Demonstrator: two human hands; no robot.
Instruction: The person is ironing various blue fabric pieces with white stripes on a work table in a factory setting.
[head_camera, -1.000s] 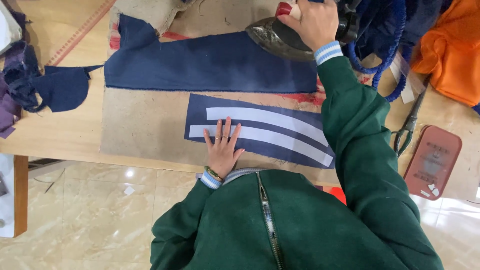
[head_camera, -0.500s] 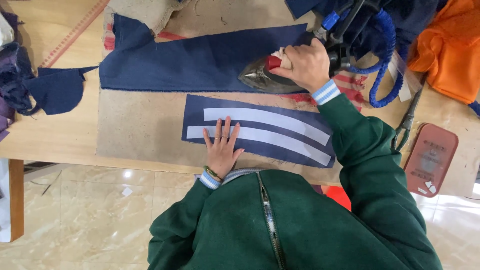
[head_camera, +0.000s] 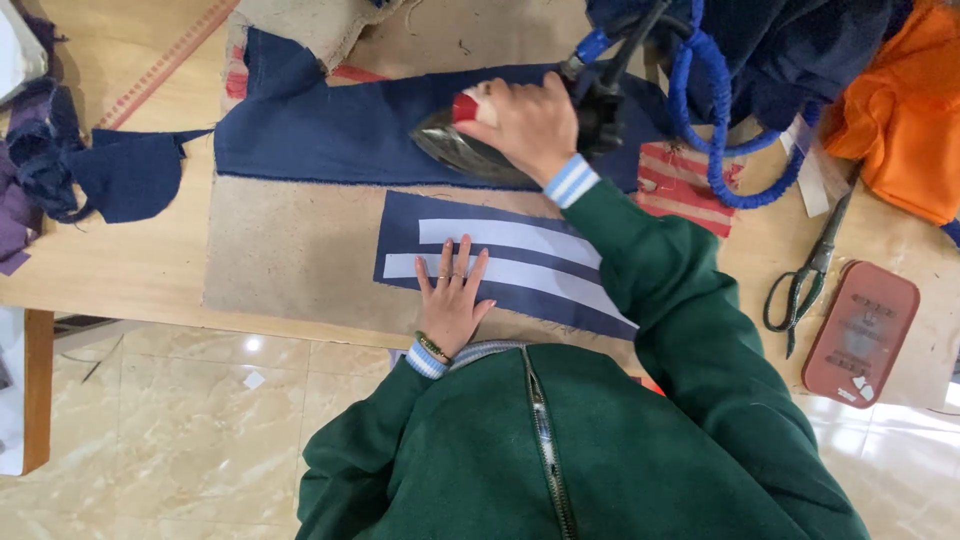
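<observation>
The right hand grips the iron on navy cloth, just above the striped panel. The left hand, fingers spread flat, pins that panel; drifting nearer the iron risks a burn.

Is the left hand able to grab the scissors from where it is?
Probably not easily. The left hand lies flat on the striped navy piece, and the scissors lie far over on the other side, past the right arm, which crosses between them.

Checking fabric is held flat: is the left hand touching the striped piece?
Touching. The head view shows the left hand lying flat, fingers spread on the striped piece.
</observation>
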